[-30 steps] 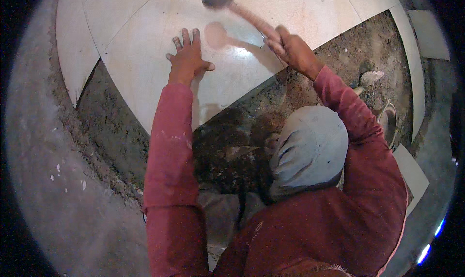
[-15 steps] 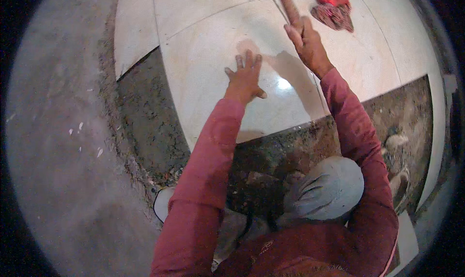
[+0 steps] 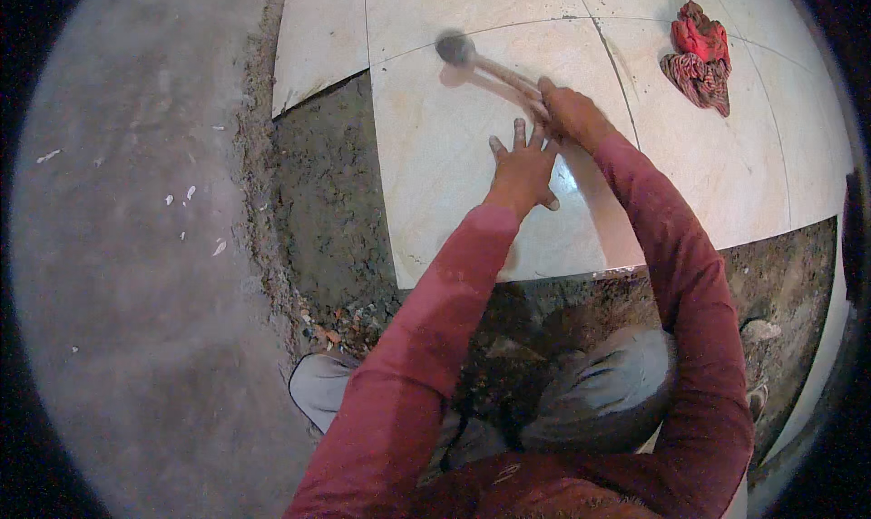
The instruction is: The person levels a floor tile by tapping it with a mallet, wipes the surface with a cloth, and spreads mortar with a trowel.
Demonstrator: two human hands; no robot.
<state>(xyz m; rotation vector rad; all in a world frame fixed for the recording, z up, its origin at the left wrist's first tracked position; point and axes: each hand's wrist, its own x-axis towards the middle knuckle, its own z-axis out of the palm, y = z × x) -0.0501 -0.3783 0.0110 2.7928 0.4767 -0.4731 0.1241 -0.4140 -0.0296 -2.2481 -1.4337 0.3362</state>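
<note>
My right hand (image 3: 573, 118) is closed around the wooden handle of a mallet (image 3: 504, 76). The mallet's dark, rounded head, slightly blurred, points left and lies at or just above a pale glossy floor tile (image 3: 426, 174); I cannot tell whether it touches. Just below the handle, my left hand (image 3: 524, 172) rests on the same tile with its fingers spread and nothing in them. Its fingertips are close to my right hand.
Bare mortar bed (image 3: 331, 183) borders the tile on the left, and dark rough ground (image 3: 581, 306) lies along its near edge by my knees. A red and striped cloth (image 3: 703, 61) lies on tiles at the far right. Grey concrete floor (image 3: 136, 274) spreads to the left.
The mallet has swung down and left, bringing its head into view over the tile. My left hand stays spread on the tile. The whole view has shifted, so the cloth appears farther right and lower.
</note>
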